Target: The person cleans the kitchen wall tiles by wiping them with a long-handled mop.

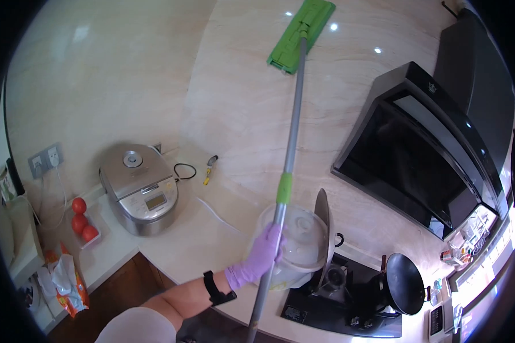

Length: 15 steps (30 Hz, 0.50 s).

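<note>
My left hand [263, 255], in a purple glove with a black band on the forearm, is closed around the grey pole of a flat mop [292, 128]. The pole runs up from the bottom edge of the view, with a green collar above my hand. Its green rectangular head [301, 35] is against the marbled wall high up. Behind the pole, a white bucket-like container with a translucent lid [302, 237] stands on the counter, partly covered by my hand. My right hand is out of view.
A rice cooker [140, 191] stands on the corner counter, with red tomatoes [80, 216] in a tray to its left. To the right are a gas stove [349, 311], a black wok [405, 284], an upright large lid [325, 223] and a black range hood [415, 154].
</note>
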{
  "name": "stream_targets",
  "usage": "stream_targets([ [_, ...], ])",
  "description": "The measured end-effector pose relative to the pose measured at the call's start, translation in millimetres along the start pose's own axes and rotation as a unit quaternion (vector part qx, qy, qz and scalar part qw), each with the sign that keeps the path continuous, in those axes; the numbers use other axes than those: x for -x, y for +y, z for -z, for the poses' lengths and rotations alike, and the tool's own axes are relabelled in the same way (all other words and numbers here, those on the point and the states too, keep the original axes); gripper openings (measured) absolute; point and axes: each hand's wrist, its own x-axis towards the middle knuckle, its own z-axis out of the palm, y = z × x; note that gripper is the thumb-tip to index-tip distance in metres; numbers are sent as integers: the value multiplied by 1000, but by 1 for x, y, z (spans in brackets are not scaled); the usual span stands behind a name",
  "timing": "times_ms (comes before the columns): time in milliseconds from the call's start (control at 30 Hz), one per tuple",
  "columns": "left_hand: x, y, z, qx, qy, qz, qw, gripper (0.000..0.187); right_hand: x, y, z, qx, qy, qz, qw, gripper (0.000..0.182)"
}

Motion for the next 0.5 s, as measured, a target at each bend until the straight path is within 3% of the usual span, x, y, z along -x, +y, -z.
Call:
stream_targets([
  [67,-13,18,19,-20,10,-27,999,29,-11,-10,-13,-49,-80,-80,992,37],
  [100,-19,27,30,-15,21,-38,999,31,-13,-28,-26,-46,-89,-81,992,37],
  [167,-30,45,54,-13,41,-54,998,33,-13,-62,-49,-65,-27,4,997,29],
  [200,-36,52,67,-12,52,-63,997,35,-15,-61,-52,-64,-35,4,997,29],
  [267,-45,67,91,-12,68,-76,995,37,-29,-55,-59,-22,-84,-82,993,25],
  [500,-51,107,151,-28,155,-79,984,39,-37,-77,-89,42,-119,-38,991,34],
])
